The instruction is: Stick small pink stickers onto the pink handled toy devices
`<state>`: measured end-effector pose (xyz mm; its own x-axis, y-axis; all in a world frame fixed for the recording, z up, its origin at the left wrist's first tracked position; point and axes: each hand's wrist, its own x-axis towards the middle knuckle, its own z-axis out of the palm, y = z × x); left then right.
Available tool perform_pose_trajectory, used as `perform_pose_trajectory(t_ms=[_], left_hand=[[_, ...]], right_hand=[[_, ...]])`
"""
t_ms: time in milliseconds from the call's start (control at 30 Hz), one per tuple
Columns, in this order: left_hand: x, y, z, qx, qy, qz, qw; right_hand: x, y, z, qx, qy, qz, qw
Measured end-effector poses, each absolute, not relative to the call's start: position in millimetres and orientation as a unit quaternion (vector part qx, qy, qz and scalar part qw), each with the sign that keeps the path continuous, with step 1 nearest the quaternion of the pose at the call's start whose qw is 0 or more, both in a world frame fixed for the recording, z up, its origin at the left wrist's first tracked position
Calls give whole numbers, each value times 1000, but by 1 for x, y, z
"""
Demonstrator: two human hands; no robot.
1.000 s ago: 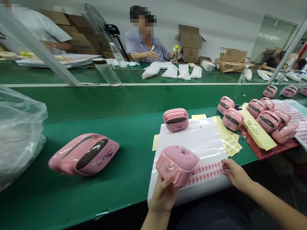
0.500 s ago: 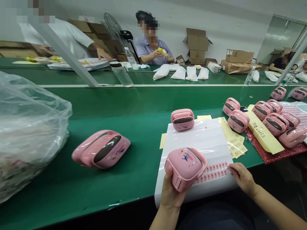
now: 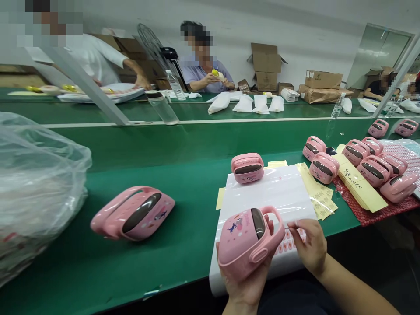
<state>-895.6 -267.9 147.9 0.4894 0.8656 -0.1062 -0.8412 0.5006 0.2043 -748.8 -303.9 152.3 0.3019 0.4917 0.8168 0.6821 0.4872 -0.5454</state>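
Note:
My left hand (image 3: 246,284) grips a pink plastic case (image 3: 238,245) with a carry handle, a dark oval window and printed cartoon pictures. The case is tilted, its handle side turned to the right. Close to that handle, my right hand (image 3: 310,245) pinches a small thin sticker, mostly hidden by the fingertips. Under both hands lies a white sticker sheet (image 3: 272,192) with rows of small pink oval stickers (image 3: 285,245), partly covered by the case and the right hand. Another pink case (image 3: 247,168) stands on the sheet's far edge.
One pink case (image 3: 134,214) sits on the green table (image 3: 183,245) at left, beside a large clear plastic bag (image 3: 39,188). Several more cases (image 3: 374,170) stand at right around yellow card (image 3: 361,183) and red bubble wrap (image 3: 367,214). Co-workers sit across the bench, behind a slanted metal post (image 3: 88,83).
My right hand has moved left from the end of the sticker row to beside the case's handle. My left hand has turned the case, bringing its window and handle into view.

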Motion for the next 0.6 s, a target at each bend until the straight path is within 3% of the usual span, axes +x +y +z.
perform_pose_trajectory(t_ms=[133,333,500,600], left_hand=[[-898,-267,151,60,98,506,855],[-906,-262,142,80,86,483,868],[-908,-261,145,61,97,454,883],[-905,-262,150,57,100,467,877]], right_hand=[[-754,-312,147,-467,-650,-87,593],[-753,-308,150,-507,-524,222,647],[-736,-300,172,-504,-504,409,570],[-730,-301,182,-517,-479,445,552]])
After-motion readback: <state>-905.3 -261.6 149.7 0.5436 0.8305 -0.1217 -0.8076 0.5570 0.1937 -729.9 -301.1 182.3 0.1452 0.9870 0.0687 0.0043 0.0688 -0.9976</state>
